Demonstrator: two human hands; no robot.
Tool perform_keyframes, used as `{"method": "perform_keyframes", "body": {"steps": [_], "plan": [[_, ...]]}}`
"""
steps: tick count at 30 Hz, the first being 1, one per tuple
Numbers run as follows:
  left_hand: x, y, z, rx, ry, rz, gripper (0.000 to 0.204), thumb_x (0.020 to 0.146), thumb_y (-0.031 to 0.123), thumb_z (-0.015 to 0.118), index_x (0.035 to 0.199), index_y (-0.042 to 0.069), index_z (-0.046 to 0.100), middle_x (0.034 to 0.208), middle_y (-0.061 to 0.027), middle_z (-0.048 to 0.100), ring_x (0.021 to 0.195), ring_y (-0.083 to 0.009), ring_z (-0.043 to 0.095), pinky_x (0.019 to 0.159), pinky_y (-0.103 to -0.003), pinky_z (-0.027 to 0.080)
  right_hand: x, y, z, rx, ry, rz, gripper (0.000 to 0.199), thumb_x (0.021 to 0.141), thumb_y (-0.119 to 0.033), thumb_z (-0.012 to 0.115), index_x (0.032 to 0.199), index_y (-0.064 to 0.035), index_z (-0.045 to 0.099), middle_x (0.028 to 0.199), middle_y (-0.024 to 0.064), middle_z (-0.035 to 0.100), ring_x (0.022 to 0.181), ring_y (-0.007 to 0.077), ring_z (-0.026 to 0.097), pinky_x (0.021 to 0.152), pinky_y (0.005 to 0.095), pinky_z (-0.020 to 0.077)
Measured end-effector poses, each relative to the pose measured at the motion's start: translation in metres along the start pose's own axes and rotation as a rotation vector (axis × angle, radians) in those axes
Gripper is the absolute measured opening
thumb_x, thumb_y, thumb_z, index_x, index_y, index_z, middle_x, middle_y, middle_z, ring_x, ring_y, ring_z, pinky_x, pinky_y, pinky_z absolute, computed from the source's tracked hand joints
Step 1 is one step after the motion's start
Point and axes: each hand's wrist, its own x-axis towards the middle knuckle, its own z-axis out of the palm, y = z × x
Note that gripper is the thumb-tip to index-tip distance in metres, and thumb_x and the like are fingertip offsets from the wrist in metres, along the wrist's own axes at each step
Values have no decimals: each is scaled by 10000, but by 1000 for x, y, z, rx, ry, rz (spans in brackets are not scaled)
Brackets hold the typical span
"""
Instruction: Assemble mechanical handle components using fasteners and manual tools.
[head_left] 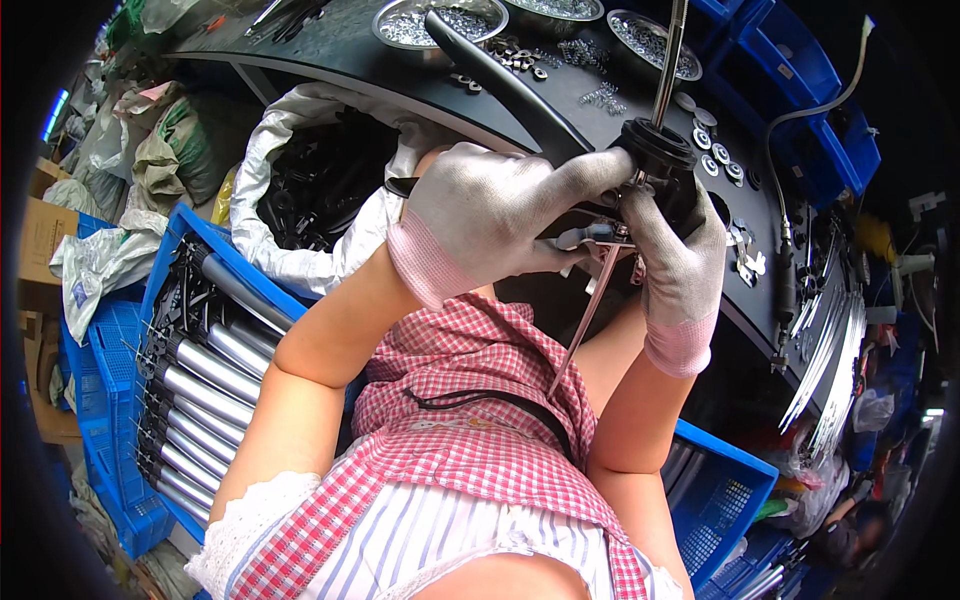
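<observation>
Two gloved hands were clamped on one black fitting (660,143), held up beside the near edge of the table (340,50). The left hand (490,205) pinched it between thumb and fingertips; the right hand (690,255) wrapped around its other side, thumb bent across the front. A rod (668,75) rose from its top, and a lever (503,82) slanted off to the left, though the left hand hid where it joined. Below, a thin bar (592,312) angled down toward the apron (450,455).

To my eye the piece was partly assembled: rod and bar looked set, but I couldn't tell whether anything was fastened. Plenty remained loose on the table, springs (603,98) and discs (720,153) among it, so much seemed left to do.

The fitting was round and ridged, the rod shiny, the lever smooth and curved. Bowls (400,47) of bright metal held small glinting parts. A crumpled white sack (252,210) bulged with black pieces, and a blue plastic crate (245,267) held silvery tubes (205,385) in rows.
</observation>
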Motion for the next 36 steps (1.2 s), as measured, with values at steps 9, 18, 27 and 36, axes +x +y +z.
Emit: {"method": "perform_keyframes", "body": {"steps": [9, 18, 27, 36], "plan": [[4, -5, -3, 32, -118, 2, 651, 662, 286, 810, 1268, 170, 604, 661, -22, 627, 545, -175, 618, 537, -291, 511, -19, 41, 16, 134, 12, -97, 236, 976, -130, 531, 1161, 14, 550, 894, 45, 652, 750, 100, 617, 660, 227, 502], [17, -21, 6, 69, -32, -82, 535, 709, 244, 768, 1218, 171, 623, 692, -40, 648, 577, -186, 644, 527, -305, 514, -13, 50, 18, 111, -34, -18, 295, 1025, -259, 464, 1143, 0, 542, 639, -17, 508, 517, 39, 441, 461, 187, 322], [42, -22, -1, 117, 64, -138, 523, 724, 290, 764, 1220, 213, 619, 680, -59, 646, 577, -205, 644, 531, -324, 515, 18, 27, 22, 112, -5, -78, 299, 1032, -276, 445, 1093, -14, 576, 599, -33, 479, 485, 27, 408, 434, 186, 291], [56, -31, -6, 249, 173, -93, 573, 671, 270, 788, 1216, 225, 617, 678, -43, 646, 576, -204, 647, 537, -320, 529, 39, 24, 34, 94, 86, -48, 373, 1002, -386, 516, 803, -71, 544, 562, -60, 439, 456, 11, 316, 423, 198, 210]]}}
